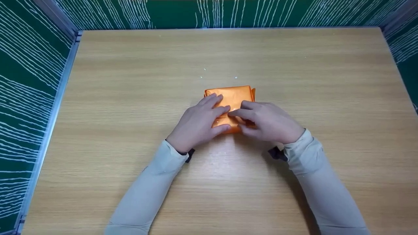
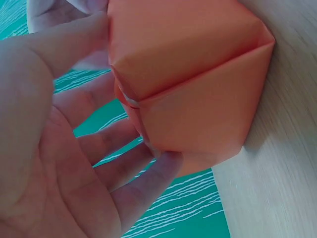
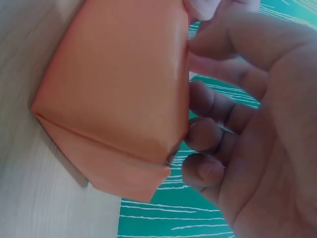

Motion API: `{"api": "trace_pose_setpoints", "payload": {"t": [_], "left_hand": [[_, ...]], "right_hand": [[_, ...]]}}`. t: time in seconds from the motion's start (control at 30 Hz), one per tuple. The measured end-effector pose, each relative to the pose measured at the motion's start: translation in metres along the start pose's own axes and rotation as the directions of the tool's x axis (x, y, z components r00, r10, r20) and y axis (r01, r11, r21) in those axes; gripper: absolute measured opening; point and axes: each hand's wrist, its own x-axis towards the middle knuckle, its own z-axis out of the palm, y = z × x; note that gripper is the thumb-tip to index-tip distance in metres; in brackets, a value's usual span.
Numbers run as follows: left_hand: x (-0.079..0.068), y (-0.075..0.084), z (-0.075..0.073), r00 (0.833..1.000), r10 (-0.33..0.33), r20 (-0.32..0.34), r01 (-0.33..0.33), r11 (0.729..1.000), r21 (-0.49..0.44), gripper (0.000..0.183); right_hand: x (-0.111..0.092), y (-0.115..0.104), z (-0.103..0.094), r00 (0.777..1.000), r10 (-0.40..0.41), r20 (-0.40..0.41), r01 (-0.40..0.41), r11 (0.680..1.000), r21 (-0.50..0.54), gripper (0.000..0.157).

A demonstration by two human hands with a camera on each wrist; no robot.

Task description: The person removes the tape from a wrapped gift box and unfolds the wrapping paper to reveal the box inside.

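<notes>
A small box-shaped package (image 1: 232,94) in shiny orange paper sits on the table between the two hands. From the left, the left hand (image 1: 197,122) rests on it, its spread fingers lying over the top and its thumb near the front edge. The right hand (image 1: 271,120) touches the top from the right, index finger extended toward the middle and the other fingers bent. In the left wrist view, the folded paper end (image 2: 198,124) shows a slanting crease. The right wrist view shows the package's smooth side (image 3: 119,74) and a folded corner flap. The fingers partly hide the top.
The wooden table (image 1: 130,81) spreads all round the package. A few tiny white scraps (image 1: 236,77) lie beyond it. Green panels with white streaks (image 1: 173,14) stand along the back and sides. Dark straps (image 1: 278,153) circle both wrists.
</notes>
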Motion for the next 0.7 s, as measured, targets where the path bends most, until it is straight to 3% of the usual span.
{"api": "trace_pose_setpoints", "payload": {"t": [0.13, 0.37, 0.7], "left_hand": [[0.0001, 0.0010, 0.0001, 1.000, 0.006, -0.012, -0.006, 1.000, 0.001, 0.062], [0.0011, 0.0026, 0.0002, 1.000, -0.018, 0.005, 0.018, 1.000, -0.005, 0.063], [0.0013, 0.0022, 0.0012, 1.000, -0.010, -0.009, 0.010, 1.000, -0.003, 0.063]], "right_hand": [[-0.0016, 0.0002, -0.0009, 1.000, 0.002, -0.028, -0.002, 1.000, -0.013, 0.024], [-0.0013, 0.0001, -0.0003, 1.000, 0.016, 0.005, -0.016, 1.000, -0.017, 0.036], [0.0005, 0.0000, 0.0017, 1.000, -0.013, -0.005, 0.013, 1.000, -0.018, 0.023]]}}
